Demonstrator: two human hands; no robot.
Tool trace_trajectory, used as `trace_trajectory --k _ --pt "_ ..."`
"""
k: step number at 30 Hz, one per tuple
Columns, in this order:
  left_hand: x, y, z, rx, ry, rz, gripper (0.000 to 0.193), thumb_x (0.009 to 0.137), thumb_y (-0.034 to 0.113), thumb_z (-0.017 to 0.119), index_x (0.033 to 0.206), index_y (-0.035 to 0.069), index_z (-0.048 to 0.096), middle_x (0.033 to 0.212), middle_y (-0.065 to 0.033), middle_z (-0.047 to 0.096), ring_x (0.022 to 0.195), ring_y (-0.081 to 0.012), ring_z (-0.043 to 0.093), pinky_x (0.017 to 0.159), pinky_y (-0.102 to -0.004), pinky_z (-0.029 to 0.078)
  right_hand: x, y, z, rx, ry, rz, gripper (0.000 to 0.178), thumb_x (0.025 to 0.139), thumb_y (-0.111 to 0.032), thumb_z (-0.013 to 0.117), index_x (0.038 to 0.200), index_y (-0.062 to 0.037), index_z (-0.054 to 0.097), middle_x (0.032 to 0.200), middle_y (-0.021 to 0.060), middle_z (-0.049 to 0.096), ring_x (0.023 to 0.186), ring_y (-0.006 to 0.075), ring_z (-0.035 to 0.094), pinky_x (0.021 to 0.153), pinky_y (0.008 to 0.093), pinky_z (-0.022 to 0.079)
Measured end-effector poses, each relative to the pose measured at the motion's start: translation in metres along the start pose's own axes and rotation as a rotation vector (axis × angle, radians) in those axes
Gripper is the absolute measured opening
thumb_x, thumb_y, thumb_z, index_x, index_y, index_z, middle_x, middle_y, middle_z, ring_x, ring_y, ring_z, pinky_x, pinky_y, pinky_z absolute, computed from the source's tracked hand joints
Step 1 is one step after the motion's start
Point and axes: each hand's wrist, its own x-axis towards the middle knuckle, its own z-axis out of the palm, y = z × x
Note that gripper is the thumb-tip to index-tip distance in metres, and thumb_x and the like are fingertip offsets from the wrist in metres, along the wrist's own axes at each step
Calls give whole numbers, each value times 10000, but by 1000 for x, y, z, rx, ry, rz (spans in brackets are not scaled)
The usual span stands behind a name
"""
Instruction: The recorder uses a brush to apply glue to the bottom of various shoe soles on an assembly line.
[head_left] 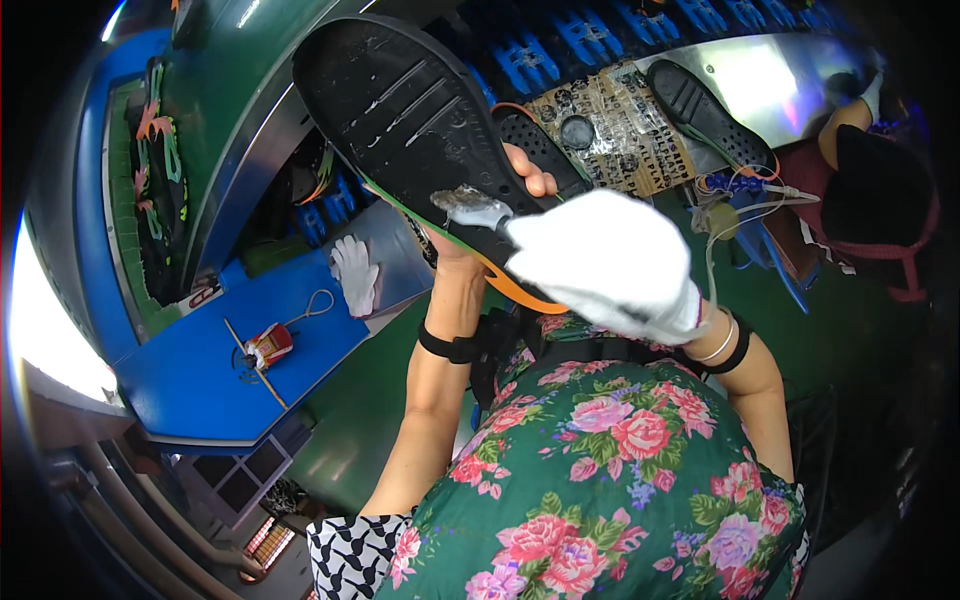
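My left hand (457, 247) is bare and grips a large black shoe sole (390, 105) from beneath, fingertips curling over its far edge. The sole is tilted toward me, with a green and orange rim and wet-looking streaks across the grooves at its broad end. In a white glove, my right hand (610, 265) is closed on a brush (472, 208) whose pale, wet-looking head lies against the sole's narrower part. Most of the brush's handle is hidden by the glove. Just behind sits another black sole with holes (540, 150), partly covered.
Taped cardboard (625, 125) lies on the metal bench, with a third black sole (710, 118) on it. Blue racks (590, 40) line the back. At left, a blue table (200, 385) bears a white glove (355, 272) and a small red container (270, 345). Another person (860, 190) is at right.
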Motion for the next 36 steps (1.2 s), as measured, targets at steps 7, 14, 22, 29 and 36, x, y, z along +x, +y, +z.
trace_trajectory --k 7,14,22,29,36 --pt "3 15 -16 -40 -171 -30 895 911 717 627 1336 -61 503 1180 -255 646 1285 -450 585 1109 -536 489 6 -7 -3 237 67 136 325 799 -42 831 1120 -66 791 1046 101 787 908 264 739 791 367 580" --pt "2 22 -1 16 13 34 1319 623 1021 536 1305 -107 497 1139 -292 638 1230 -454 604 1036 -574 526 0 -11 4 76 28 28 289 824 -53 817 1109 -97 793 1087 85 778 887 254 732 773 350 584" --pt "10 31 -7 159 -82 110 1263 683 1010 491 1281 -102 522 1112 -281 650 1155 -421 625 1021 -519 534 -1 -13 6 38 98 48 251 740 -9 857 979 -56 796 1022 118 788 863 259 747 740 355 584" --pt "15 31 4 227 -82 104 1251 695 1013 468 1272 -95 536 1074 -256 665 1126 -386 632 1032 -495 513 -1 -8 -3 173 158 206 203 797 -21 834 994 -51 795 1004 96 786 853 234 743 757 337 585" --pt "18 34 3 192 -115 90 1282 649 1020 511 1273 -99 540 1083 -261 669 1149 -405 628 1037 -517 511 -5 -10 -2 282 114 296 225 765 26 834 977 -38 794 1003 150 783 868 267 748 758 352 590"
